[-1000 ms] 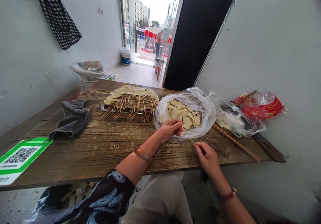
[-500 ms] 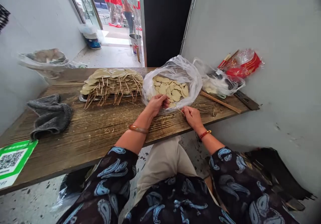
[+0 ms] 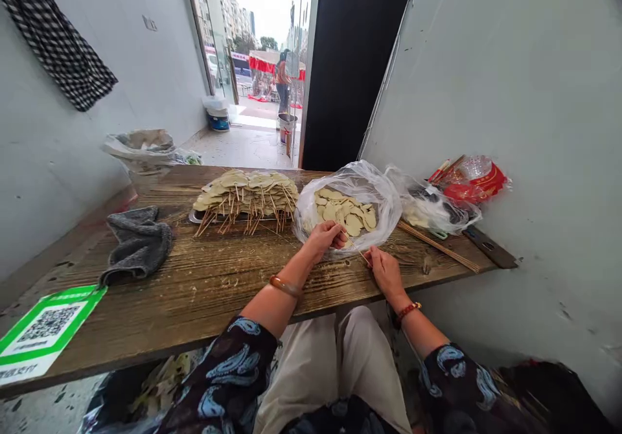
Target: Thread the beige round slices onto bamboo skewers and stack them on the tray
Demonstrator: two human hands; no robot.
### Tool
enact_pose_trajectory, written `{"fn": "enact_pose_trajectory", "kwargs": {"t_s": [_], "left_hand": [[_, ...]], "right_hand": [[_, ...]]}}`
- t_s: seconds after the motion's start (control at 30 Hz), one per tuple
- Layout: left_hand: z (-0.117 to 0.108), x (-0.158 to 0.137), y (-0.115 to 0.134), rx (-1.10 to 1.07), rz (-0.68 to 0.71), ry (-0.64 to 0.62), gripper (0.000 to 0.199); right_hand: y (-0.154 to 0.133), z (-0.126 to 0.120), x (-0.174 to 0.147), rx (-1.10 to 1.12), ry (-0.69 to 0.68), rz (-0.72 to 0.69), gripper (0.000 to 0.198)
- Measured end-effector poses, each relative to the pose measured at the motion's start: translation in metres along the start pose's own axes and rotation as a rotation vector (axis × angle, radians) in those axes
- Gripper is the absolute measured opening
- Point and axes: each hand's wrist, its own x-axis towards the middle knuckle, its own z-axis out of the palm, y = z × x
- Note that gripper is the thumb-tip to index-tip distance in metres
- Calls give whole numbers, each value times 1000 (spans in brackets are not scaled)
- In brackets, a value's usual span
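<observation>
My right hand point(image 3: 385, 272) is closed on the lower end of a thin wooden skewer point(image 3: 358, 251). From there the skewer slants up to the pinched fingers of my left hand point(image 3: 328, 237); what those fingers hold is hidden. My left hand is at the near rim of a clear plastic bag point(image 3: 387, 202). Inside the bag lie many loose, thin, pale yellow slices point(image 3: 354, 219), which look like potato. To the left, a stack of skewered slices point(image 3: 247, 194) rests on a metal tray point(image 3: 195, 216), stick ends toward me.
A grey cloth point(image 3: 138, 243) and a green QR code card point(image 3: 51, 324) lie on the wooden table point(image 3: 228, 291) at left. Right of the bag are a bundle of skewers point(image 3: 440, 247), another plastic bag point(image 3: 432, 210), a dark flat blade-like piece point(image 3: 490, 247) and red packaging point(image 3: 479, 184).
The view has tilted up and shifted left, so the table things appear lower and further right. Both hands stay at the bag's near rim, with the skewer still between them.
</observation>
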Motion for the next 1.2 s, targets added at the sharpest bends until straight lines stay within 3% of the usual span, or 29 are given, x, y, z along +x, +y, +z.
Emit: {"fn": "enact_pose_trajectory", "kwargs": {"t_s": [0.27, 0.7, 0.87, 0.93, 1.07, 1.2], "left_hand": [[4, -2, 2, -9, 3, 42, 18], [5, -2, 2, -30, 32, 8, 17], [3, -8, 10, -107, 65, -48, 23], [0, -11, 15, -121, 102, -42, 26], [-5, -12, 22, -84, 175, -9, 27], [-6, -10, 23, -24, 260, 54, 27]], "right_hand": [[2, -2, -1, 28, -19, 31, 60], [5, -2, 3, 32, -52, 69, 61], [-23, -8, 10, 95, -198, -18, 47], [-40, -9, 17, 130, -289, -74, 33], [-68, -5, 40, 195, -430, -116, 26], [-76, 5, 71, 254, -387, -71, 36]]}}
